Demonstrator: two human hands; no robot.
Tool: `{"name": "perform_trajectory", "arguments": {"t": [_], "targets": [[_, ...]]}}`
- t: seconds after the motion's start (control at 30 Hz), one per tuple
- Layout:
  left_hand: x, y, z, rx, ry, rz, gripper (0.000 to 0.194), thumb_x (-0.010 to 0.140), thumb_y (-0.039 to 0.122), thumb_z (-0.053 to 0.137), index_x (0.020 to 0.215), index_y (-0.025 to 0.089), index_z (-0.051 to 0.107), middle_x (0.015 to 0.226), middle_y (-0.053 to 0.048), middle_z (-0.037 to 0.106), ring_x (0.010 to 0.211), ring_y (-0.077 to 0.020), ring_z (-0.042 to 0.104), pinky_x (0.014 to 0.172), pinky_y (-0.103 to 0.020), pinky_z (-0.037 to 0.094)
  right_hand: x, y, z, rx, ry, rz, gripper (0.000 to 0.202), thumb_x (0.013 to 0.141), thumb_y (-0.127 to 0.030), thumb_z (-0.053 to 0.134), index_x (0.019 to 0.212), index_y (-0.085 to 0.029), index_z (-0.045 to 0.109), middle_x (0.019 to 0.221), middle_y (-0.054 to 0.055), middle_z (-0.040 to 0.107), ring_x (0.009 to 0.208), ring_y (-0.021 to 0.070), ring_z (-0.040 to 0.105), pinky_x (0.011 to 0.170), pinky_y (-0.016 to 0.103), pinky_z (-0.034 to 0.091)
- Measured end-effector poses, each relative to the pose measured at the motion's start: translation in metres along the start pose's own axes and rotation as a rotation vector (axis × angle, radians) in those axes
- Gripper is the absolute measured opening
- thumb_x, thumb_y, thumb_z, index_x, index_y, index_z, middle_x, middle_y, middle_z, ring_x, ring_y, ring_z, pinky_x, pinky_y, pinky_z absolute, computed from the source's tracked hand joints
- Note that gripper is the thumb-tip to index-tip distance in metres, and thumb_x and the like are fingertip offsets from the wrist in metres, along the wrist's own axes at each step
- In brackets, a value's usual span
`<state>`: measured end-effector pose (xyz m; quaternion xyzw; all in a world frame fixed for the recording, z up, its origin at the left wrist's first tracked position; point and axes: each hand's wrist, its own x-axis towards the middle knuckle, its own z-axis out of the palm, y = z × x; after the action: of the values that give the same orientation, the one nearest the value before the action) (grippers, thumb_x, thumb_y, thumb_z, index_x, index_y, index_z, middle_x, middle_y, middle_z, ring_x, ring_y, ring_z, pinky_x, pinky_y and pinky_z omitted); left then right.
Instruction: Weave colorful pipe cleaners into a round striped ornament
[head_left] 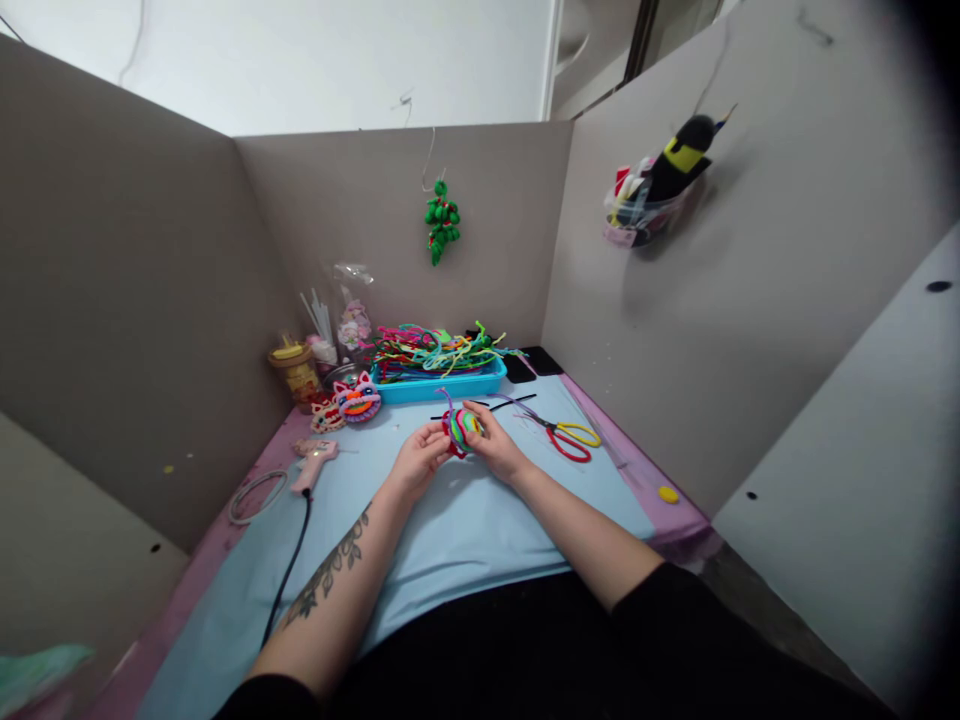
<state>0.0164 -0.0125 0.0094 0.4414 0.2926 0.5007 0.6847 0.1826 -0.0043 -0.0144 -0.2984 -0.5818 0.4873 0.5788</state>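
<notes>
A small multicoloured craft piece (465, 430), with green, red and purple strands, is held between my two hands above the blue cloth (480, 520). My left hand (421, 458) grips its left edge, fingers closed on it. On the right side, my right hand (495, 443) is wrapped round it, thumb and fingers pressed to the piece. A purple strand sticks up from its top. Scissors (566, 437) with one red and one yellow handle lie to the right of my right hand. Dark and purple stems (514, 401) lie just behind the hands.
A blue tray (442, 385) of colourful fuzzy stems stands at the back. To its left are two animal-face crafts (358, 398), a cup (298, 372) and a pink glue gun (315, 462) with a black cord. Grey panels (495, 220) surround the table on three sides.
</notes>
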Motion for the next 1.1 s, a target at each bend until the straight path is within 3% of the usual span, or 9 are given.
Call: {"name": "perform_trajectory", "arguments": {"t": [0.27,0.53,0.73,1.0,1.1], "targets": [[-0.0016,-0.0022,0.0030,0.036,0.081,0.003,0.037,0.058,0.029,0.079,0.085,0.014,0.059,0.074,-0.003,0.068,0.067,-0.0158,0.064,0.068,-0.030,0.051,0.0000,-0.0036,-0.0003,-0.011,-0.010,-0.012,0.060,0.066,-0.037,0.073,0.121,-0.025,0.051,0.116,0.004,0.055,0.102,0.0203,0.054,0.093,0.035,0.040],[0.0014,-0.0042,0.0021,0.109,0.208,0.023,0.039,0.051,0.030,0.082,0.076,0.014,0.057,0.059,0.002,0.062,0.056,-0.0100,0.059,0.061,-0.023,0.046,0.0000,-0.0032,-0.0009,-0.121,0.012,0.017,0.063,0.065,-0.038,0.073,0.124,-0.025,0.053,0.119,0.004,0.056,0.112,0.0235,0.050,0.100,0.039,0.035],[0.0018,-0.0053,0.0023,0.081,0.162,0.021,0.050,0.051,0.031,0.083,0.092,0.015,0.061,0.074,-0.003,0.068,0.067,-0.0137,0.063,0.070,-0.027,0.048,0.0023,0.0025,0.0000,-0.045,0.056,0.038,0.062,0.070,-0.044,0.069,0.125,-0.022,0.051,0.121,0.006,0.056,0.110,0.0226,0.052,0.099,0.038,0.037],[0.0028,-0.0064,0.0031,0.064,0.225,0.032,0.058,0.048,0.029,0.085,0.097,0.014,0.058,0.061,0.002,0.064,0.057,-0.0112,0.060,0.065,-0.025,0.047,-0.0011,-0.0011,0.0028,-0.235,0.095,-0.045,0.064,0.065,-0.043,0.073,0.123,-0.024,0.053,0.126,0.007,0.051,0.117,0.0253,0.047,0.103,0.040,0.033],[0.0054,-0.0057,-0.0012,-0.012,0.229,0.038,0.062,0.049,0.028,0.084,0.102,0.016,0.056,0.068,0.001,0.066,0.062,-0.0122,0.062,0.067,-0.026,0.048,0.0001,-0.0007,0.0032,-0.064,0.109,-0.026,0.060,0.071,-0.047,0.066,0.124,-0.025,0.050,0.128,0.008,0.050,0.116,0.0248,0.049,0.099,0.039,0.039]]}}
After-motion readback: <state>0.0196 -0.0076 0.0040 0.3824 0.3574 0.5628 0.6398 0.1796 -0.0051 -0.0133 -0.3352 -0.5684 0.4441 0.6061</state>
